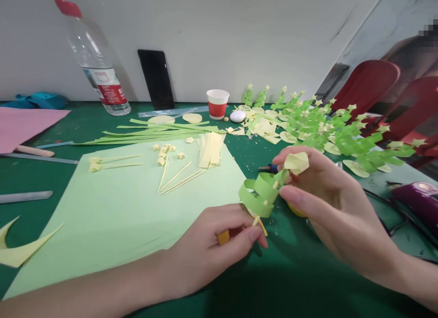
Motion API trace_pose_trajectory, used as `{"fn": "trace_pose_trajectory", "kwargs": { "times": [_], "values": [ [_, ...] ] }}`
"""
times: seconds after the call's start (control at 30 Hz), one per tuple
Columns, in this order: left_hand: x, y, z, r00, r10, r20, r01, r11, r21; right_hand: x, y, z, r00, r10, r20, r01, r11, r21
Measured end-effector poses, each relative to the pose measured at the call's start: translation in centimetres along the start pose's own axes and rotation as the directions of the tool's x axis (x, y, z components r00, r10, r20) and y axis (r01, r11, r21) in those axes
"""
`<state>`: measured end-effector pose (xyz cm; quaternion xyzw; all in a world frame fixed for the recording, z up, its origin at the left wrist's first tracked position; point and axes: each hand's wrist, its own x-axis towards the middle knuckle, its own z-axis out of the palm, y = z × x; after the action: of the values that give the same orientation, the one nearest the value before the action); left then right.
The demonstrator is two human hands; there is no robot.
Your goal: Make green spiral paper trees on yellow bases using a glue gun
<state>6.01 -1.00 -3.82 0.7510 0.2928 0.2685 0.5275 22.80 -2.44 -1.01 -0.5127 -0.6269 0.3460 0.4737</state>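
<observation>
A small paper tree, made of green looped strips on a stick with a pale yellow star at its top, is tilted between my two hands. My left hand is closed in a pinch on the bottom of the stick, beside a yellow paper disc base. My right hand is closed on the upper part, fingertips at the star and the top green loop. Both hands hover just above the green table, at the right edge of a large light green paper sheet.
On the sheet lie folded yellow stars, thin sticks and a stack of yellow strips. Behind are green strips, a paper cup, a water bottle, a phone. Several finished trees stand right; a purple glue gun lies far right.
</observation>
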Motion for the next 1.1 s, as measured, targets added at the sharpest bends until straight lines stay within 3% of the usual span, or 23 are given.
{"fn": "trace_pose_trajectory", "kwargs": {
  "times": [0.13,0.3,0.57,0.77,0.97,1.03,1.1],
  "values": [
    [0.1,0.1,0.0,1.000,-0.009,0.019,0.010,1.000,-0.022,0.4,0.0,0.0,0.995,-0.079,-0.065,0.080,0.997,0.013],
    [0.1,0.4,0.0,1.000,-0.021,0.023,0.022,0.999,-0.026,0.6,-0.3,0.1,0.993,-0.102,-0.051,0.102,0.995,0.006],
    [0.2,0.6,0.1,0.997,-0.070,0.029,0.071,0.996,-0.051,0.9,-0.7,-0.3,0.999,-0.050,-0.022,0.047,0.993,-0.111],
    [0.3,0.7,0.3,0.983,-0.137,0.120,0.141,0.990,-0.022,1.6,-1.7,-1.3,0.996,-0.049,-0.068,0.036,0.983,-0.182],
    [0.0,1.4,0.4,0.991,-0.079,0.107,0.065,0.990,0.126,2.2,-1.8,-2.4,0.984,-0.148,-0.094,0.125,0.968,-0.218],
    [0.5,2.2,-0.8,0.995,-0.017,0.096,-0.008,0.966,0.258,2.4,-1.6,-2.6,0.982,-0.165,-0.087,0.145,0.969,-0.200],
    [1.7,2.9,-3.2,0.999,0.025,-0.032,-0.006,0.872,0.489,2.5,-1.5,-2.7,0.979,-0.187,-0.079,0.170,0.968,-0.187]
  ]
}}
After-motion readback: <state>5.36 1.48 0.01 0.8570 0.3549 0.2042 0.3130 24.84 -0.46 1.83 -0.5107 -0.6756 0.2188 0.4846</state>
